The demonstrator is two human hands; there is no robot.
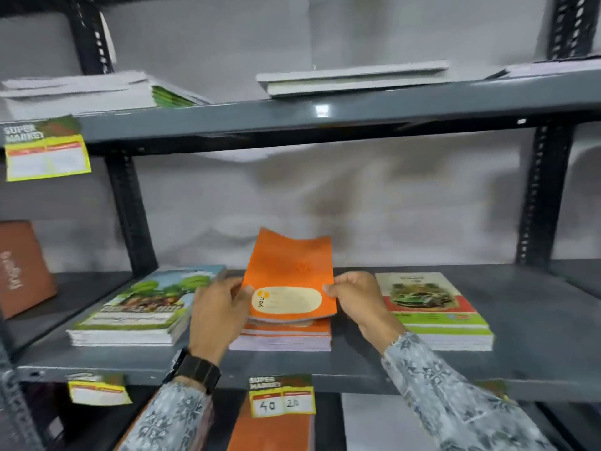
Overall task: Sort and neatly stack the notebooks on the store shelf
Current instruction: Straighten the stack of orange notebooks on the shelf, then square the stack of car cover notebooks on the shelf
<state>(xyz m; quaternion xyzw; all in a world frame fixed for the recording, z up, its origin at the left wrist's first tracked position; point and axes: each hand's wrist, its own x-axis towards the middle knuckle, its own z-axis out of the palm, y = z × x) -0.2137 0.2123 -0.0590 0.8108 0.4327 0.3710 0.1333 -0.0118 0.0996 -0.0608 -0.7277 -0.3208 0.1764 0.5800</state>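
On the middle shelf (536, 323) I see, from the left: a stack with a tree-picture cover (136, 307); my left hand (219, 312), fingers pinching the left edge of an orange notebook (289, 275); that notebook tilted up over the orange stack (281, 335); my right hand (356, 297), pinching its right edge; and a stack with a green-and-red cover (435, 307).
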